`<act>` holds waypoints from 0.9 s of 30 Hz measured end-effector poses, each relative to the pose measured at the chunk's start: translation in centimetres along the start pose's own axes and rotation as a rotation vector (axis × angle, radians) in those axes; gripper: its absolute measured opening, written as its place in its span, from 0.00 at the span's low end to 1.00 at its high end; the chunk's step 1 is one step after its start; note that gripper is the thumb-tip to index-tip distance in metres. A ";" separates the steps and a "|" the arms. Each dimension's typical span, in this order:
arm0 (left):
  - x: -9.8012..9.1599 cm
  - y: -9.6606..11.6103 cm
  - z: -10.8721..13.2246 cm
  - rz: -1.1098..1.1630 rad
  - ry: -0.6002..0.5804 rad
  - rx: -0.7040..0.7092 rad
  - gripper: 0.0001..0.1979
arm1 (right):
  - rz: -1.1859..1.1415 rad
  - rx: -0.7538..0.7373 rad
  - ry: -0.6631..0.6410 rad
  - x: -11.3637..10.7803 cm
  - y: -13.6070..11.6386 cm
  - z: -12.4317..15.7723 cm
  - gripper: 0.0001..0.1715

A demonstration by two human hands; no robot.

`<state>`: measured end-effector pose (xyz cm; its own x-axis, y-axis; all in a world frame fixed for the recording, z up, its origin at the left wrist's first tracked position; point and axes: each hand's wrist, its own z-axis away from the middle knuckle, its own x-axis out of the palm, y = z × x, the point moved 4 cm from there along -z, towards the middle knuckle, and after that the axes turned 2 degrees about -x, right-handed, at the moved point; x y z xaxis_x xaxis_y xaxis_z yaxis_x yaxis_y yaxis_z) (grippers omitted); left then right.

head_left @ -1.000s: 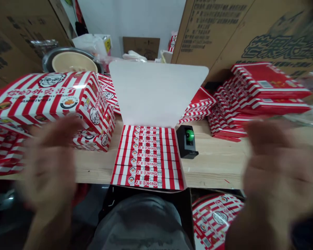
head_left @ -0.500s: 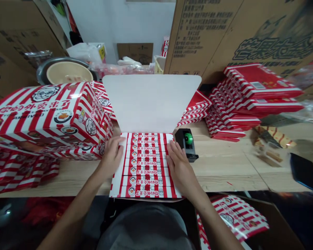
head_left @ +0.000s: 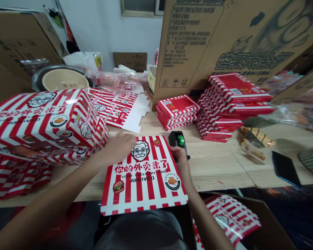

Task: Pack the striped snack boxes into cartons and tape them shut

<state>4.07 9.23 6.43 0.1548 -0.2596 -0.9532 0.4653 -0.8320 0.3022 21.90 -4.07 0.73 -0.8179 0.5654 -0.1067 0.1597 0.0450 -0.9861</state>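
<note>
A red-and-white striped cardboard box [head_left: 146,189] lies in front of me at the table's near edge, its printed lid folded down. The lid hides the small striped boxes inside. My left hand [head_left: 122,147] is at the far left corner of the lid, fingers stretched out and somewhat blurred. Along the far right side, my right hand [head_left: 181,156] bends its fingers around the box's edge; part of them is hidden. Just behind my right hand stands a black tape dispenser [head_left: 177,139] with a green roll.
Large striped boxes [head_left: 41,114] are stacked at left. Flat box blanks [head_left: 114,107] lie behind. Piles of red boxes [head_left: 178,107] stand before a tall brown carton [head_left: 187,52]. A phone [head_left: 285,168] lies at right. Below, an open carton holds striped blanks [head_left: 229,217].
The raised lid has come down over the small boxes. My left hand has moved forward and right onto the lid; my right hand has shifted to the far right corner. The view has turned slightly.
</note>
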 end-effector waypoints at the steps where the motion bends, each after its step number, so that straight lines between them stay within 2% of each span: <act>1: 0.7 1.7 -1.0 0.017 -0.032 0.064 0.18 | 0.079 -0.063 -0.011 -0.3 -0.2 0.2 0.19; 3: 2.3 4.6 -2.7 0.012 -0.097 0.151 0.23 | 0.199 -0.180 -0.062 -1.2 -1.0 0.8 0.12; 4: 3.1 5.5 -3.2 0.007 -0.120 0.172 0.26 | 0.208 -0.190 -0.097 -1.9 -1.4 1.3 0.10; 6: 3.9 6.2 -3.7 -0.005 -0.136 0.165 0.29 | 0.142 -0.089 -0.161 -3.3 -2.2 2.4 0.12; 8: 3.7 5.9 -3.2 0.022 -0.120 0.165 0.27 | 0.012 0.095 -0.292 -4.2 -3.0 3.9 0.15; 10: 2.5 5.0 -1.5 0.099 -0.037 0.135 0.22 | -0.118 0.252 -0.472 -4.2 -3.8 5.7 0.20; 11: 1.7 4.4 -0.1 0.138 0.041 0.082 0.20 | -0.166 0.303 -0.547 -4.1 -4.1 6.5 0.22; 12: 0.8 3.6 1.6 0.169 0.141 0.000 0.19 | -0.196 0.335 -0.591 -3.9 -4.4 7.1 0.23; 14: -0.7 2.2 6.1 0.196 0.346 -0.220 0.18 | -0.185 0.343 -0.589 -3.7 -4.5 7.7 0.24; 15: -1.1 1.7 8.4 0.217 0.395 -0.311 0.19 | -0.141 0.312 -0.561 -3.6 -4.5 7.7 0.24; 16: -1.1 1.6 10.4 0.263 0.380 -0.361 0.20 | -0.074 0.265 -0.533 -3.6 -4.5 7.5 0.24; 19: -0.3 2.8 14.2 0.364 0.259 -0.330 0.25 | 0.188 0.045 -0.496 -3.5 -4.8 6.9 0.27; 21: 0.0 3.7 14.8 0.346 0.269 -0.320 0.26 | 0.327 -0.147 -0.449 -3.5 -5.4 6.8 0.28; 23: 0.3 4.3 14.4 0.283 0.339 -0.321 0.25 | 0.414 -0.326 -0.357 -3.4 -6.0 7.0 0.25; 25: 0.8 4.6 14.1 0.195 0.407 -0.283 0.22 | 0.463 -0.441 -0.272 -3.2 -6.2 7.6 0.22; 27: 1.7 4.6 14.3 0.086 0.463 -0.209 0.19 | 0.471 -0.497 -0.215 -3.0 -5.9 8.3 0.22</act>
<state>-5.94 -2.07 6.05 0.5476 -0.0395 -0.8358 0.5908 -0.6892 0.4196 18.83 -12.90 5.82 -0.6830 0.4444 -0.5797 0.7132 0.2348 -0.6604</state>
